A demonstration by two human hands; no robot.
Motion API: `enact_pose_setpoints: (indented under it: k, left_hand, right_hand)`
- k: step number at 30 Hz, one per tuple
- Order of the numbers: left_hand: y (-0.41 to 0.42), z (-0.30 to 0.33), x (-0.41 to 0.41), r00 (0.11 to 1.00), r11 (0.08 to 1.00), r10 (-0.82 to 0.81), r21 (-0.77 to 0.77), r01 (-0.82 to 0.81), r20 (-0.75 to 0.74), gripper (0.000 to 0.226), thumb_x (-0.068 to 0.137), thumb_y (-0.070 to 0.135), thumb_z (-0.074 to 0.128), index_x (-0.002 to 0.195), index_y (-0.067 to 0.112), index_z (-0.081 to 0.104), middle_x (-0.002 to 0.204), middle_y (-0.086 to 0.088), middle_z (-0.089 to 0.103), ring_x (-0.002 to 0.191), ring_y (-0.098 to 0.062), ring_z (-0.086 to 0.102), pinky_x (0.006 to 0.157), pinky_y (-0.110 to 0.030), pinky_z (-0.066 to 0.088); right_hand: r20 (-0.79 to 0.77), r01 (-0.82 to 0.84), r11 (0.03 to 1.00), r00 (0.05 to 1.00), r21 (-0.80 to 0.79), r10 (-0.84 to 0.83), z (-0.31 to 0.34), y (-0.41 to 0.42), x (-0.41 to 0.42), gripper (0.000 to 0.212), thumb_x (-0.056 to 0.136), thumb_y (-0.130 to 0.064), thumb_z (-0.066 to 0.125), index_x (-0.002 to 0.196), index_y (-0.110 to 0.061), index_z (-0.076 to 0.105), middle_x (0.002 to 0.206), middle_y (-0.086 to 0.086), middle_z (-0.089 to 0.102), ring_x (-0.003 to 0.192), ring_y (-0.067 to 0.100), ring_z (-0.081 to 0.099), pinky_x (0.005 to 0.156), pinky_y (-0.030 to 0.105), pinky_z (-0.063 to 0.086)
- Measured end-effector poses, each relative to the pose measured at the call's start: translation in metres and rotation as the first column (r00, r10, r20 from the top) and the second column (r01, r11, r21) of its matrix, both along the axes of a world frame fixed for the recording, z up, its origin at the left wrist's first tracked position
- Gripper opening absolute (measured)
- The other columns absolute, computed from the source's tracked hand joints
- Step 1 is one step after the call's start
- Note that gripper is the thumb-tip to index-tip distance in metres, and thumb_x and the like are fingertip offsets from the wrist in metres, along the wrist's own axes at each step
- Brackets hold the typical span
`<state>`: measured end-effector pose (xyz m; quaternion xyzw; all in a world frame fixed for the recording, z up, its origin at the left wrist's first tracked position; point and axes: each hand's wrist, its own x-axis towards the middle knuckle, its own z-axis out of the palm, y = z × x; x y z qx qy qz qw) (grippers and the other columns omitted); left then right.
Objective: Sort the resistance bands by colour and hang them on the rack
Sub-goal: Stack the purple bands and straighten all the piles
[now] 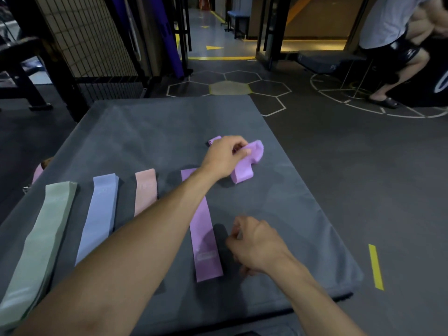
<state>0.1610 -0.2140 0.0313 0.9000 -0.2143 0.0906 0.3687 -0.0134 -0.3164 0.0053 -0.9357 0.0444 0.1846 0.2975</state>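
Note:
Several resistance bands lie flat in a row on a dark grey mat (pixel 150 127): a green band (pixel 41 243) at the left, then a blue band (pixel 99 214), a pink band (pixel 145 190) and a purple band (pixel 206 246). Farther back, my left hand (pixel 224 157) reaches across and grips a crumpled purple band (pixel 249 161) on the mat. My right hand (pixel 254 243) hovers beside the flat purple band with curled fingers and holds nothing. My left forearm covers part of the pink and purple bands.
A black wire-mesh rack (pixel 84 37) stands beyond the mat's far left corner. A person (pixel 397 37) sits at the back right. Another pinkish item (pixel 38 172) lies off the mat's left edge. Yellow tape (pixel 375 266) marks the floor at the right.

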Motion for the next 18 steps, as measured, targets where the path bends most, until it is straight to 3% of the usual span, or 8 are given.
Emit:
enact_pose_setpoints:
  k: [2, 6, 10, 15, 18]
  left_hand:
    - [-0.001, 0.020, 0.000, 0.999, 0.994, -0.029, -0.103, 0.024, -0.045, 0.010, 0.096, 0.025, 0.066, 0.087, 0.022, 0.069, 0.080, 0.009, 0.066, 0.069, -0.001, 0.056, 0.066, -0.018, 0.040]
    - [-0.001, 0.045, -0.003, 0.986, 0.972, -0.033, -0.236, -0.007, -0.165, 0.014, 0.098, 0.027, 0.065, 0.094, 0.017, 0.074, 0.085, 0.007, 0.069, 0.077, -0.008, 0.056, 0.073, -0.025, 0.045]
    - [0.002, 0.061, -0.018, 0.981, 0.905, -0.081, -0.425, -0.001, -0.174, 0.011, 0.093, 0.018, 0.072, 0.101, 0.012, 0.076, 0.086, 0.004, 0.069, 0.075, -0.004, 0.057, 0.068, -0.013, 0.045]
    - [0.013, 0.081, -0.035, 0.978, 0.824, -0.109, -0.567, -0.011, -0.178, 0.004, 0.091, 0.016, 0.074, 0.094, 0.017, 0.077, 0.090, 0.003, 0.075, 0.082, -0.007, 0.065, 0.073, -0.020, 0.050]
    - [0.020, 0.095, -0.048, 0.972, 0.822, -0.117, -0.568, -0.021, -0.205, 0.008, 0.094, 0.019, 0.071, 0.088, 0.022, 0.075, 0.084, 0.008, 0.074, 0.076, -0.007, 0.064, 0.065, -0.024, 0.050]
  right_hand:
    - [0.035, 0.019, 1.000, 0.999, -0.002, -0.018, 0.000, 0.001, 0.001, 0.022, 0.073, -0.040, 0.046, 0.087, -0.023, 0.052, 0.087, 0.009, 0.071, 0.081, 0.037, 0.071, 0.077, 0.044, 0.061]
    - [0.071, 0.065, 0.998, 0.995, 0.013, -0.066, -0.001, 0.000, 0.002, 0.023, 0.073, -0.042, 0.047, 0.090, -0.027, 0.051, 0.085, 0.007, 0.071, 0.079, 0.034, 0.072, 0.079, 0.041, 0.060]
    - [0.121, 0.118, 0.991, 0.985, 0.056, -0.124, 0.003, -0.003, 0.002, 0.029, 0.073, -0.043, 0.048, 0.098, -0.029, 0.051, 0.091, 0.008, 0.072, 0.083, 0.034, 0.071, 0.085, 0.038, 0.058]
    - [0.199, 0.221, 0.941, 0.941, 0.258, -0.275, 0.016, -0.007, 0.000, 0.035, 0.069, -0.041, 0.044, 0.102, -0.033, 0.052, 0.098, 0.003, 0.069, 0.084, 0.035, 0.070, 0.079, 0.045, 0.060]
    - [0.262, 0.240, 0.868, 0.889, 0.434, -0.377, 0.029, -0.011, -0.004, 0.032, 0.075, -0.035, 0.048, 0.105, -0.028, 0.057, 0.095, -0.008, 0.067, 0.083, 0.030, 0.071, 0.080, 0.049, 0.059]
